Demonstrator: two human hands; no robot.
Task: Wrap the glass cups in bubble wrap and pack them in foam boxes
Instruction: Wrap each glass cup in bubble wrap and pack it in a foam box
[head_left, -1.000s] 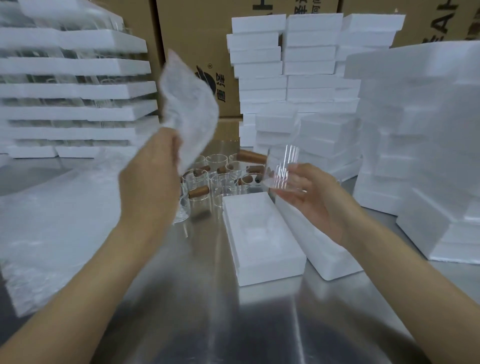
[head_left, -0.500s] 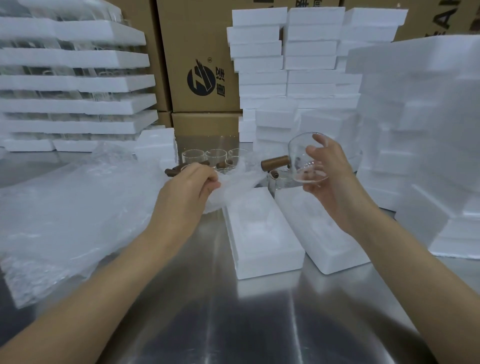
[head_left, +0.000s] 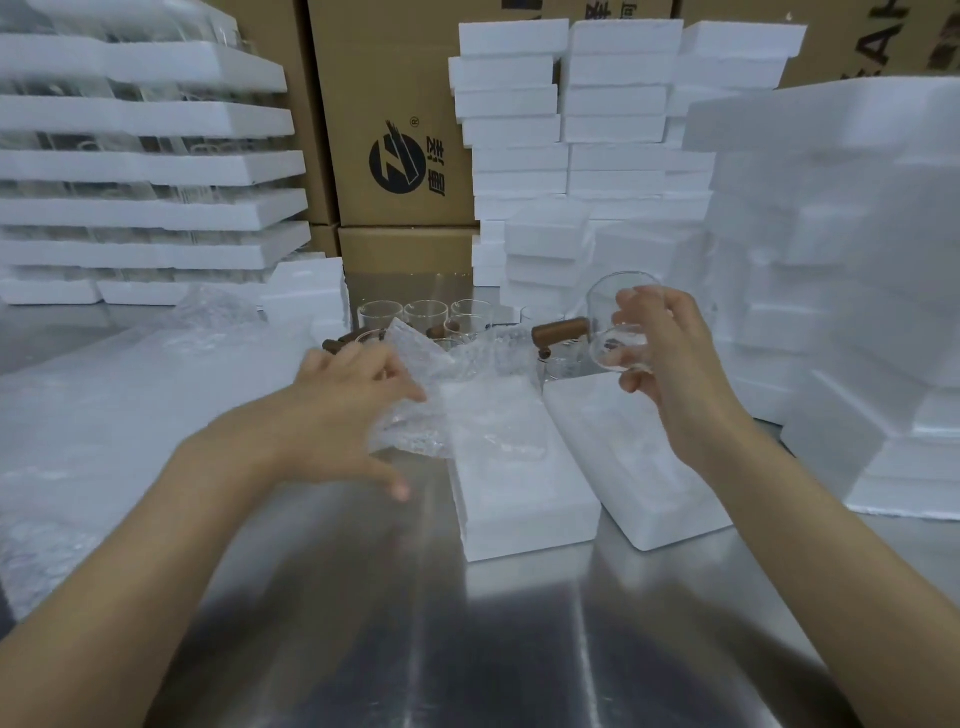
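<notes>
My right hand (head_left: 675, 379) grips a clear glass cup (head_left: 615, 306) above the table, its brown wooden handle (head_left: 561, 332) pointing left. My left hand (head_left: 348, 415) is spread over a small bubble wrap sheet (head_left: 478, 400), fingertips touching its left edge. The sheet lies crumpled across the far end of an open white foam box (head_left: 519, 504). A second foam box half (head_left: 654, 478) lies beside it on the right. Several more glass cups (head_left: 426, 314) with wooden handles stand behind the sheet.
A pile of bubble wrap sheets (head_left: 104, 415) covers the steel table (head_left: 467, 649) at the left. Stacked foam boxes rise at the right (head_left: 857, 260) and back (head_left: 571, 130). Foam trays with glassware (head_left: 145, 171) are stacked far left, before cardboard cartons (head_left: 395, 104).
My left hand brought the sheet down from the air onto the foam box and spread its fingers. My right hand raised the cup and turned its handle to the left.
</notes>
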